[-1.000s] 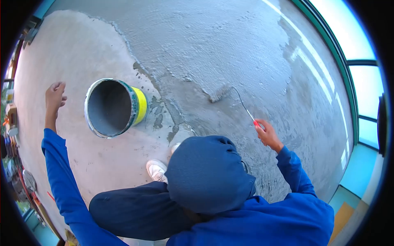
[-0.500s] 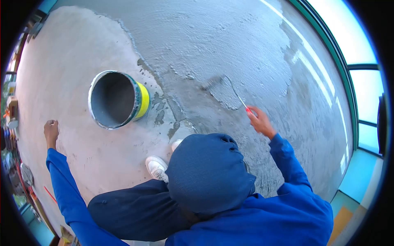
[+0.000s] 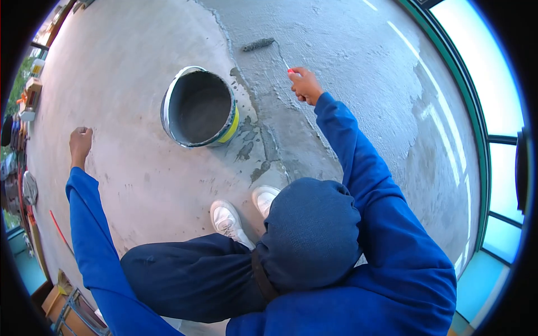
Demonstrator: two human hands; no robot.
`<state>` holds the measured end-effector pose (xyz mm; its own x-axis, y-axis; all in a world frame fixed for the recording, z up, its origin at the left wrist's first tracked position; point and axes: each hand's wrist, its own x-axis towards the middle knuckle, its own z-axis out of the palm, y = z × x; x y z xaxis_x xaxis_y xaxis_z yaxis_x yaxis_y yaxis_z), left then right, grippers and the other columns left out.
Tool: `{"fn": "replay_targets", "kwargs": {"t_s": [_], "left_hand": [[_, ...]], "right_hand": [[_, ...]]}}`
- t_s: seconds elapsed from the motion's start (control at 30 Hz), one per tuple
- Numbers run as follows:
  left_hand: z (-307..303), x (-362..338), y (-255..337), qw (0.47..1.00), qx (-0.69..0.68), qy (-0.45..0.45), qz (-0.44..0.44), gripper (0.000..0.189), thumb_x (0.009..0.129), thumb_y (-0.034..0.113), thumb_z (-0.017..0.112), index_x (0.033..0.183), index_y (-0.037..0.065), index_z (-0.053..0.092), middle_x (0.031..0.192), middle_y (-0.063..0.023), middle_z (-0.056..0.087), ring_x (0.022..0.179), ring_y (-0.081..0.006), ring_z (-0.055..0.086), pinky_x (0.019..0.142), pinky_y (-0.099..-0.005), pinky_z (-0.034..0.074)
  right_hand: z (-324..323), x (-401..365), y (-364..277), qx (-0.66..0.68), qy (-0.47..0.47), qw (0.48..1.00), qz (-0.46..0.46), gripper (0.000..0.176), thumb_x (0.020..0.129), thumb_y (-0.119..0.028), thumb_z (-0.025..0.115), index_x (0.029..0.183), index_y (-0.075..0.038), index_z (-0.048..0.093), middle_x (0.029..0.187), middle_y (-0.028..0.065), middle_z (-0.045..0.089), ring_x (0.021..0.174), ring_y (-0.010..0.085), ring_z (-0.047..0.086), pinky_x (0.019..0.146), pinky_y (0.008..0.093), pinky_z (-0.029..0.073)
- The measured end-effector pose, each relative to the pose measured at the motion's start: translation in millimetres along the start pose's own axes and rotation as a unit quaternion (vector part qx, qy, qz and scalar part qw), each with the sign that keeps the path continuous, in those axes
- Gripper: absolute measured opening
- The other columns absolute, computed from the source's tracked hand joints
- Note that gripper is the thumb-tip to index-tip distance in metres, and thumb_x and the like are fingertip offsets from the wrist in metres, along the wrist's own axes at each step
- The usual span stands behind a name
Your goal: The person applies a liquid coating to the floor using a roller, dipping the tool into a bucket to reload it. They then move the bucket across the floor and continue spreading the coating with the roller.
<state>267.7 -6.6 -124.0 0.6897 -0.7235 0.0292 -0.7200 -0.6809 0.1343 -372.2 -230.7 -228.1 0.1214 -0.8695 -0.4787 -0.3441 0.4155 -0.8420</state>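
While stretched far out ahead, grips the thin red handle (image 3: 290, 71) of a paint roller (image 3: 258, 44) in the right hand (image 3: 304, 84), fingers curled shut around it. Holds it at full arm's reach, probably so as to work the far edge of the wet grey coating (image 3: 358, 50) while crouching on ground not yet covered. Rests the roller's sleeve on the floor at far centre, just beyond the bucket (image 3: 232, 126). Lays the sleeve's long axis roughly left to right, slightly tilted. Runs the wire shank from the sleeve's right end back, nearer and rightward, into the fist, so points the whole tool away from the body and a little left.

Clenches the left hand (image 3: 80, 141) into a loose fist, down low over the dry pale floor (image 3: 123, 78), well apart from the bucket on its left side. Looks placed there for balance in the crouch; cannot tell whether touching the surface.

Stands the bucket upright between the two hands, mouth open, right at the boundary of wet and dry, likely for a short reach from the roller. Shows grey splashes just on its near side, then white shoes (image 3: 227, 218) nearer, on the dry part.
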Motion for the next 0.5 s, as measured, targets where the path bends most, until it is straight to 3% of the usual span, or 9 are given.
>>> {"fn": "replay_targets", "kwargs": {"t_s": [0.03, 0.1, 0.17, 0.23, 0.3, 0.33, 0.43, 0.5], "left_hand": [[7, 5, -11, 1.000, 0.008, 0.013, 0.009, 0.035, 0.082, 0.030, 0.060, 0.105, 0.003, 0.065, 0.068, -0.0094, 0.064, 0.050, -0.0172, 0.058, 0.045, -0.0320, 0.045], [20, 12, -27, 1.000, 0.015, 0.010, 0.020, 0.035, 0.083, 0.030, 0.060, 0.104, 0.004, 0.065, 0.068, -0.0093, 0.063, 0.050, -0.0173, 0.058, 0.044, -0.0320, 0.045], [22, 12, -28, 1.000, 0.016, 0.002, 0.016, 0.034, 0.083, 0.030, 0.060, 0.104, 0.004, 0.065, 0.067, -0.0092, 0.063, 0.050, -0.0173, 0.058, 0.044, -0.0319, 0.044], [22, 6, -14, 1.000, 0.011, -0.014, -0.006, 0.033, 0.083, 0.029, 0.059, 0.103, 0.003, 0.065, 0.066, -0.0089, 0.062, 0.049, -0.0172, 0.057, 0.043, -0.0318, 0.043], [29, 9, -9, 1.000, -0.010, -0.015, -0.006, 0.033, 0.082, 0.029, 0.059, 0.103, 0.003, 0.066, 0.064, -0.0088, 0.061, 0.049, -0.0171, 0.057, 0.042, -0.0318, 0.043], [33, 10, -6, 1.000, -0.021, -0.016, -0.007, 0.033, 0.082, 0.029, 0.058, 0.102, 0.003, 0.066, 0.063, -0.0087, 0.061, 0.049, -0.0171, 0.057, 0.042, -0.0317, 0.043], [18, -5, 33, 0.996, -0.031, -0.070, -0.046, 0.039, 0.080, 0.030, 0.057, 0.104, 0.001, 0.067, 0.100, -0.0210, 0.067, 0.098, -0.0340, 0.064, 0.084, -0.0404, 0.050], [21, -3, 38, 0.997, -0.031, -0.059, -0.024, 0.039, 0.080, 0.030, 0.057, 0.104, 0.001, 0.067, 0.100, -0.0210, 0.067, 0.098, -0.0345, 0.064, 0.085, -0.0402, 0.049]], "right_hand": [[1, -7, 10, -0.039, 0.011, 0.999, -0.023, 0.033, 0.089, -0.025, 0.057, 0.118, -0.009, 0.058, 0.064, 0.0079, 0.056, 0.045, 0.0135, 0.050, 0.036, 0.0311, 0.037], [-2, -35, 32, -0.099, 0.033, 0.993, -0.061, 0.033, 0.087, -0.025, 0.058, 0.115, -0.007, 0.060, 0.068, 0.0127, 0.061, 0.045, 0.0174, 0.054, 0.039, 0.0340, 0.041], [-11, -72, 65, -0.210, 0.066, 0.965, -0.144, 0.033, 0.088, -0.025, 0.058, 0.116, -0.007, 0.059, 0.081, 0.0177, 0.065, 0.060, 0.0269, 0.063, 0.054, 0.0387, 0.049], [-21, -114, 102, -0.257, 0.090, 0.945, -0.181, 0.033, 0.089, -0.025, 0.058, 0.117, -0.007, 0.058, 0.097, 0.0200, 0.066, 0.086, 0.0343, 0.066, 0.075, 0.0409, 0.050], [-30, -162, 126, -0.246, 0.106, 0.946, -0.184, 0.033, 0.089, -0.024, 0.058, 0.118, -0.008, 0.057, 0.104, 0.0194, 0.064, 0.103, 0.0370, 0.060, 0.086, 0.0414, 0.047], [-31, -183, 131, -0.247, 0.112, 0.950, -0.156, 0.033, 0.089, -0.023, 0.058, 0.118, -0.008, 0.057, 0.104, 0.0197, 0.064, 0.101, 0.0372, 0.061, 0.085, 0.0412, 0.047], [-34, -217, 108, -0.200, 0.106, 0.973, -0.034, 0.033, 0.089, -0.023, 0.058, 0.118, -0.008, 0.057, 0.102, 0.0204, 0.064, 0.098, 0.0380, 0.062, 0.082, 0.0407, 0.048], [-28, -220, 86, -0.102, 0.066, 0.987, 0.103, 0.032, 0.089, -0.022, 0.058, 0.118, -0.009, 0.058, 0.102, 0.0212, 0.064, 0.097, 0.0387, 0.062, 0.082, 0.0407, 0.048]]}}
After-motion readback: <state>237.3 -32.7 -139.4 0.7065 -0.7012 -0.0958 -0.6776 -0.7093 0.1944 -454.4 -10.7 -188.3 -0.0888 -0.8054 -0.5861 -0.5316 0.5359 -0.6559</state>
